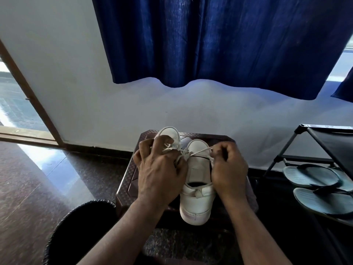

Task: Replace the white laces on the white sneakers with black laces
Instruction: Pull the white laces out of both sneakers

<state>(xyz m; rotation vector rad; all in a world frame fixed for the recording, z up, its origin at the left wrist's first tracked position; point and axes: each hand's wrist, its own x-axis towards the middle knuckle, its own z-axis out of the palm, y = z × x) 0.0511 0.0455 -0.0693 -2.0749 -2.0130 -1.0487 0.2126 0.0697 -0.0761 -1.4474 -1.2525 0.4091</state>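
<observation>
Two white sneakers stand side by side on a dark brown stool (126, 188), toes pointing at the wall. My left hand (160, 169) lies over the left sneaker (169, 133), fingers curled round its white lace (172, 148) near the eyelets. The right sneaker (197, 192) shows its heel and opening toward me. My right hand (228, 169) pinches a strand of white lace (200, 151) that runs taut across the right sneaker's toe to the left one. No black laces are in view.
A black bin (76, 226) stands at the lower left. On the right, a black shoe rack (324, 142) stands over a pair of grey flip-flops (315, 186). A blue curtain (219, 41) hangs on the white wall behind. An open doorway is at the far left.
</observation>
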